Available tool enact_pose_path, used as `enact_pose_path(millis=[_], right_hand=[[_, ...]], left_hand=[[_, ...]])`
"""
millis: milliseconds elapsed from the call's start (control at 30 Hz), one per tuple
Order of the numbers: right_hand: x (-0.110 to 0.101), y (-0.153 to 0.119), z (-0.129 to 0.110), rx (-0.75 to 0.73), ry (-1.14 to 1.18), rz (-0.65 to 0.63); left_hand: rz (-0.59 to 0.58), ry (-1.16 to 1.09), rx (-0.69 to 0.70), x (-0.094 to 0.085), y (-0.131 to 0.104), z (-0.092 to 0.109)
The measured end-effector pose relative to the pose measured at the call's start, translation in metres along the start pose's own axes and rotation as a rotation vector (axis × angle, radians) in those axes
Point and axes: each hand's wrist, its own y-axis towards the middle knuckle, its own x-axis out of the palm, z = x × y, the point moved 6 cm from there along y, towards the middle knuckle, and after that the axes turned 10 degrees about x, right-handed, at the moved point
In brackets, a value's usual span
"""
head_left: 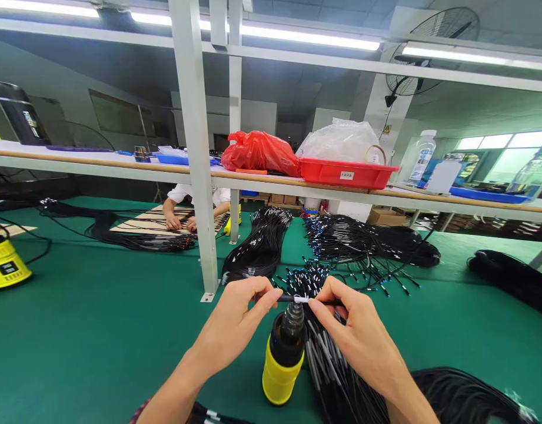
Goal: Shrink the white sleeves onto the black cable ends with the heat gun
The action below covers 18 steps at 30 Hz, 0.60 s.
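Between my two hands a thin black cable (286,298) with a white sleeve (301,300) is stretched level. My left hand (242,315) pinches its left part, thumb against fingers. On the other side my right hand (352,324) pinches the cable just right of the white sleeve. Directly under the sleeve is the metal nozzle of a yellow and black heat gun (283,359), which stands upright on the green table; whether nozzle and cable touch I cannot tell. A bundle of black cables with grey sleeves (328,359) lies beside the heat gun, partly behind my right hand.
More black cable bundles lie on the green table (98,318), one with blue tips (341,235). A white post (195,147) rises ahead. The shelf holds a red tray (348,174) and a red bag (259,154). Across the table, a co-worker's hands (180,222) handle cables.
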Motion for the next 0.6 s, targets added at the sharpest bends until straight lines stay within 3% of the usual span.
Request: enact_pose_path(millis=[600], right_hand=[[-0.0006, -0.0003, 0.0047, -0.006, 0.040, -0.009]], left_hand=[[0.015, -0.016, 0.020, -0.0013, -0.0013, 0.0001]])
